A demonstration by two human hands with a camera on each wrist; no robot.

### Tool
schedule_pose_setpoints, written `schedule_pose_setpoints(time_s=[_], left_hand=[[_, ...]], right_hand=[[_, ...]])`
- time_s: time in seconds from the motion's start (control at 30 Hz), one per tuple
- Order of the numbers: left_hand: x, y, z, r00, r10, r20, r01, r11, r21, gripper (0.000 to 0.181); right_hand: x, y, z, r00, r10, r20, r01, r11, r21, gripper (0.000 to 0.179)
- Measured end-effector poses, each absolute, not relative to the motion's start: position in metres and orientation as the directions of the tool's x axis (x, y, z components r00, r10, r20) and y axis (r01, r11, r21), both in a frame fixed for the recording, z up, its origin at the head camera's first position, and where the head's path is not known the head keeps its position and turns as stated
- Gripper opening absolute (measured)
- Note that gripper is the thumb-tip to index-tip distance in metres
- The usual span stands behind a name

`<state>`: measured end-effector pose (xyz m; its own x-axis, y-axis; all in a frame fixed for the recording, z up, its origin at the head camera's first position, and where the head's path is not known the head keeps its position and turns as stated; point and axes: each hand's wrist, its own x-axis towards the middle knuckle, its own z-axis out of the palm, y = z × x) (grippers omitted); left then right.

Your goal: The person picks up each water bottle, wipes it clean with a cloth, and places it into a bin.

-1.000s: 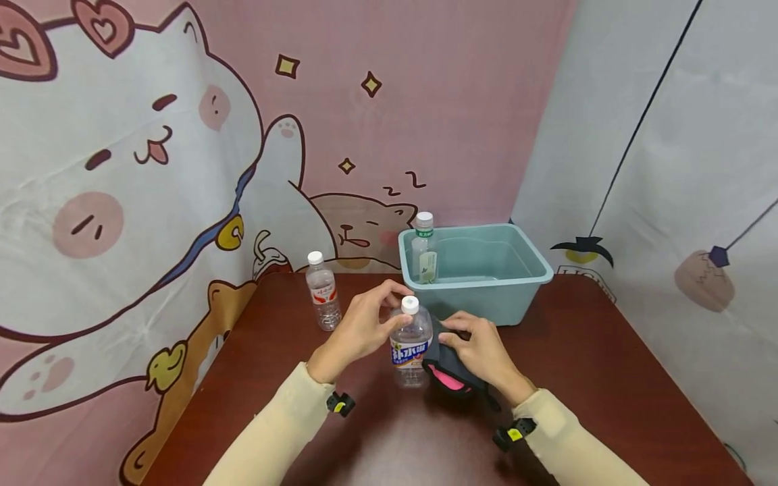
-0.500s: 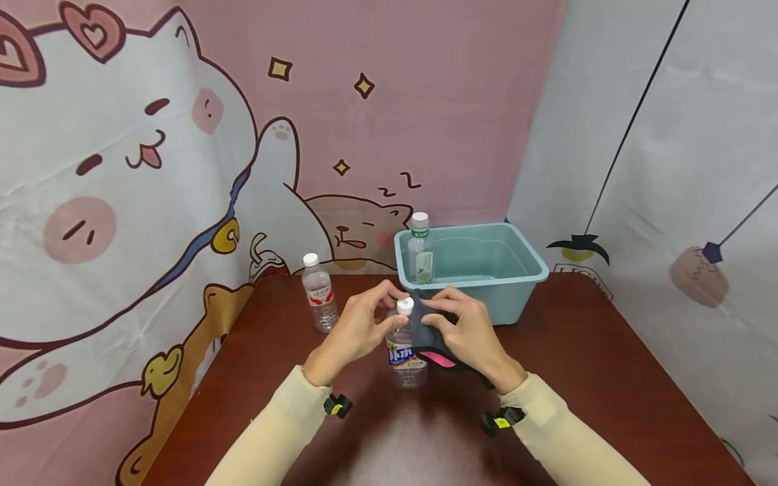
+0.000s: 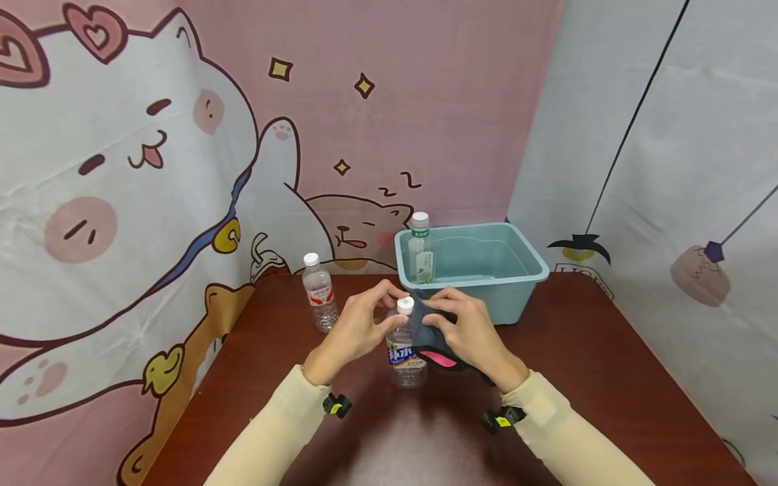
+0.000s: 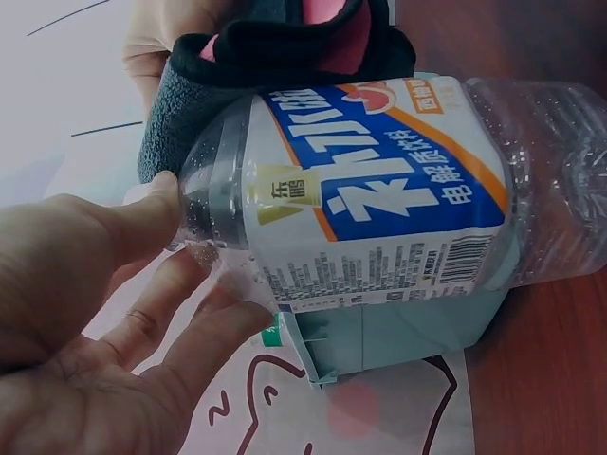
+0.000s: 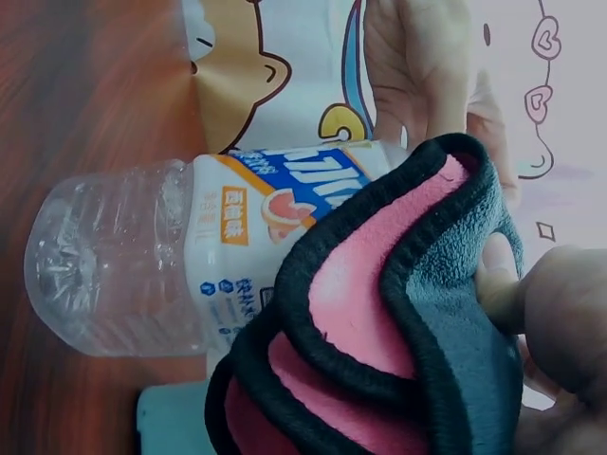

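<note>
A clear plastic drink bottle point(image 3: 404, 354) with a white cap and a blue, white and orange label stands upright on the table. My left hand point(image 3: 360, 322) pinches it near the neck, thumb and fingers at its upper part in the left wrist view. My right hand point(image 3: 471, 327) pinches a folded cleaning cloth point(image 3: 428, 332), grey outside and pink inside with black edging. Held against the bottle's right side, the cloth point(image 5: 446, 313) covers part of the shoulder and label. In the left wrist view, the cloth point(image 4: 275, 57) bunches along the bottle's side.
Behind the hands, a light blue plastic bin point(image 3: 480, 283) holds an upright clear bottle point(image 3: 421, 253) with a green-banded neck. Another clear bottle point(image 3: 319, 293), red and white label, stands at the left on the dark red table point(image 3: 577, 378). A cartoon-printed curtain point(image 3: 462, 121) hangs behind.
My right hand has moved up and left with the cloth, from the bottle's lower side to close by the neck. The left hand keeps its grip near the cap.
</note>
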<state>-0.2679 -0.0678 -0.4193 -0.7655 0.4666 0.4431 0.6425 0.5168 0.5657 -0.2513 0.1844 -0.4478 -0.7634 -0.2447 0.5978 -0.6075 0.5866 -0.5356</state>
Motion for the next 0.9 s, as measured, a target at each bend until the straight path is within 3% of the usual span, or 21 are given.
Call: schedule_pose_setpoints(time_s=[0.67,0.9], left_hand=[[-0.268,-0.068,-0.419,-0.795,0.454,0.403,0.603,0.514,0.611,0.040],[-0.267,-0.067,-0.418,-0.786,0.459,0.415,0.615,0.502,0.609,0.038]], right_hand=[[-0.258,0.202,-0.466,-0.819,-0.261,0.511,-0.546,0.629,-0.554,0.023],[-0.264,0.207,-0.494,-0.810,-0.364,0.460,-0.575,0.650,-0.497,0.020]])
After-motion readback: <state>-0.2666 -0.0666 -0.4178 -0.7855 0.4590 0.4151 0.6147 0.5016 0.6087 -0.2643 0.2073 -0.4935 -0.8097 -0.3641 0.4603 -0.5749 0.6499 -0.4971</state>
